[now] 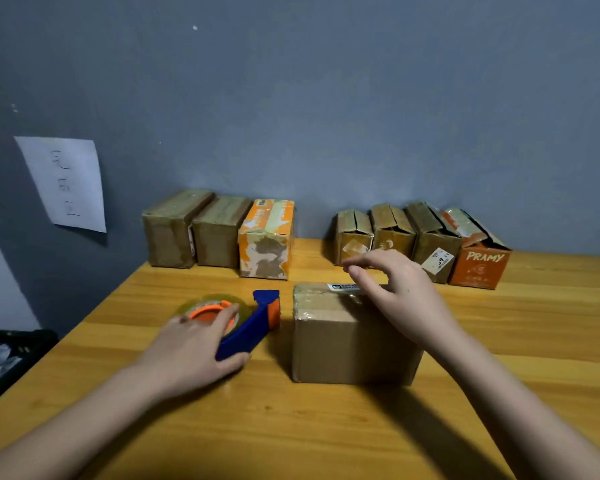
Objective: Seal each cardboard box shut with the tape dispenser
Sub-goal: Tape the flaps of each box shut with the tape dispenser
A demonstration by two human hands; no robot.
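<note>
A brown cardboard box (343,344) stands in the middle of the wooden table (326,438), its top shiny with clear tape. My right hand (395,292) hovers over the box top, fingers spread and holding nothing. To the box's left lies the blue and orange tape dispenser (253,323) with its roll of clear tape. My left hand (194,348) rests on it, fingers around the roll and handle.
Three closed, taped boxes (219,233) stand in a row against the grey wall at the back left. Several boxes with loose, open flaps (420,240) stand at the back right, the last one orange. A paper sheet (65,183) hangs on the wall at left.
</note>
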